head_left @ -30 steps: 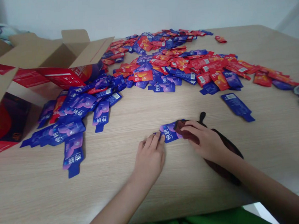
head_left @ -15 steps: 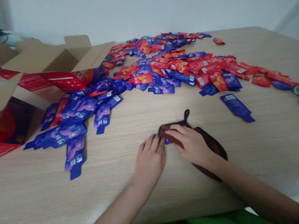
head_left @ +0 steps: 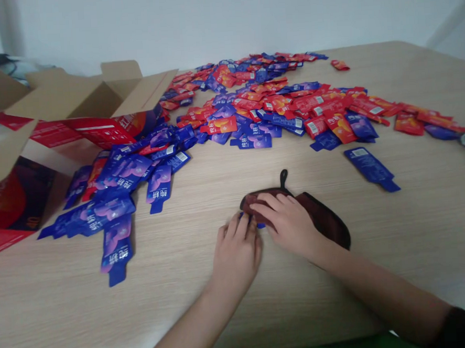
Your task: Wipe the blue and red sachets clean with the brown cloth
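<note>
Nearest, the left hand [head_left: 237, 250] bends its fingertips onto one end of a blue sachet [head_left: 261, 226], mostly hidden beneath a brown cloth [head_left: 330, 220]. The right hand [head_left: 288, 220] lies on that cloth, fingers bent; whether either hand grips, I cannot tell. Mostly blue packets [head_left: 116, 176] heap beside open cartons [head_left: 109, 130] to the left. Farther back, red and blue pouches [head_left: 325, 105] cover the counter [head_left: 185, 303] toward the wall [head_left: 223, 22].

Cloth [head_left: 330, 223] dk maroon w/ blk edging, pkts [head_left: 256, 141] blue/purple or red/orange, tbl [head_left: 176, 287] lt brn wood-grain.
</note>
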{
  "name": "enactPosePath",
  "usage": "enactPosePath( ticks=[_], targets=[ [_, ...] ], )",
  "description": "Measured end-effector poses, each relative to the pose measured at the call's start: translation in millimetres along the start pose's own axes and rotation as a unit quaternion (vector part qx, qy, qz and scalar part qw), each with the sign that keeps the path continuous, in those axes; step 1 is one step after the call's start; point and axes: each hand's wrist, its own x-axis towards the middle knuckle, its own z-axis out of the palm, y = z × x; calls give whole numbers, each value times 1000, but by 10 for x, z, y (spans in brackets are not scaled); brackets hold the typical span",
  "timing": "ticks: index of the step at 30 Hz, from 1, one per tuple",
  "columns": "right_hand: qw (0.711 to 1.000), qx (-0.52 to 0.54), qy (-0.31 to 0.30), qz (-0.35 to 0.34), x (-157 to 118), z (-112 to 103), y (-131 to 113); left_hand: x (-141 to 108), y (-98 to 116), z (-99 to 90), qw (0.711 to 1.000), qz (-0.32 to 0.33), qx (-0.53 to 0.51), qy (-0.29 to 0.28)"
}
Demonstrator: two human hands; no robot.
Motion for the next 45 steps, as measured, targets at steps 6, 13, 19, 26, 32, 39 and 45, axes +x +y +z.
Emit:
enactPosePath(
  ticks=[6,13,19,26,32,39,45],
  targets=[
    [994,-3,6,106,-251,-112,536,7,-48,-1,1000,11,-12,-11],
    [991,50,69,98,-176,-278,409,29,-46,-28,1000,12,-15,-18],
    [999,35,-38,7,-208,-78,82,14,-53,-12,1000,11,-2,-22],
    [988,-22,62,141,-366,-239,480,67,-23,-59,999,9,-8,-37],
    [999,45,-4,23,-350,-122,148,102,25,-102,998,-6,9,-57],
    [985,60,32,159,-451,-207,584,300,-44,-261,998,-6,-1,-60],
    [983,93,65,146,-481,-188,598,588,-119,-162,997,-79,1,-20]
  ],
)
